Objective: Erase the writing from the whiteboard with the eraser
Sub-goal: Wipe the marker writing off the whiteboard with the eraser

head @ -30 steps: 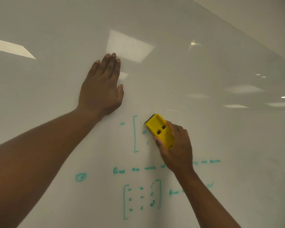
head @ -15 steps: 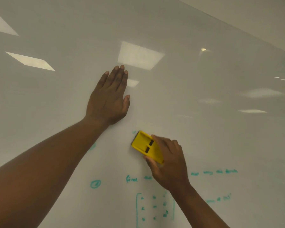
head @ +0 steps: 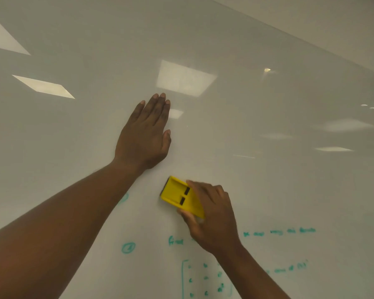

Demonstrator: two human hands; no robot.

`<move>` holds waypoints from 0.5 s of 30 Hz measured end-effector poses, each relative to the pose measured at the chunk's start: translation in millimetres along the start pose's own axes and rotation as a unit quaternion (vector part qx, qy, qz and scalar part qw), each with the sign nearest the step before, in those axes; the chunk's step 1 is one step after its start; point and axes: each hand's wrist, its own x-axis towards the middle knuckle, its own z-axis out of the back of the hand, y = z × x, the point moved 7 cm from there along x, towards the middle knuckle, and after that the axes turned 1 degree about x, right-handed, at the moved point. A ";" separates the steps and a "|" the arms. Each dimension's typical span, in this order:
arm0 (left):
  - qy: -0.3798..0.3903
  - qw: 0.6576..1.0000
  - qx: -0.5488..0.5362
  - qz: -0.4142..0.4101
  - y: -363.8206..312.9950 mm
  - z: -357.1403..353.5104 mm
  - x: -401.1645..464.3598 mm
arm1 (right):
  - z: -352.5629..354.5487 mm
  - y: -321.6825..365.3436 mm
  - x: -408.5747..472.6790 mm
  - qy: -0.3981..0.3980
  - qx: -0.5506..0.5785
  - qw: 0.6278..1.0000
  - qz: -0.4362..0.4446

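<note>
One yellow eraser gripped in right hand; left hand flat, fingers extended, on one whiteboard. Upper bracket writing gone since earlier.

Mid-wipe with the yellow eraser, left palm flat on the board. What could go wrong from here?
1. The left forearm lies over a green circled mark; that mark could be missed, or smeared onto skin.
2. The right hand covers part of the text line, so words under it may be skipped.
3. The yellow eraser is held by its rear end; the front edge could lift off the whiteboard and leave streaks.
</note>
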 end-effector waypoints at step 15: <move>0.006 1.000 0.001 -0.004 0.4 0.6 -3.7 | -2.1 1.1 -13.3 0.035 0.015 0.999 0.007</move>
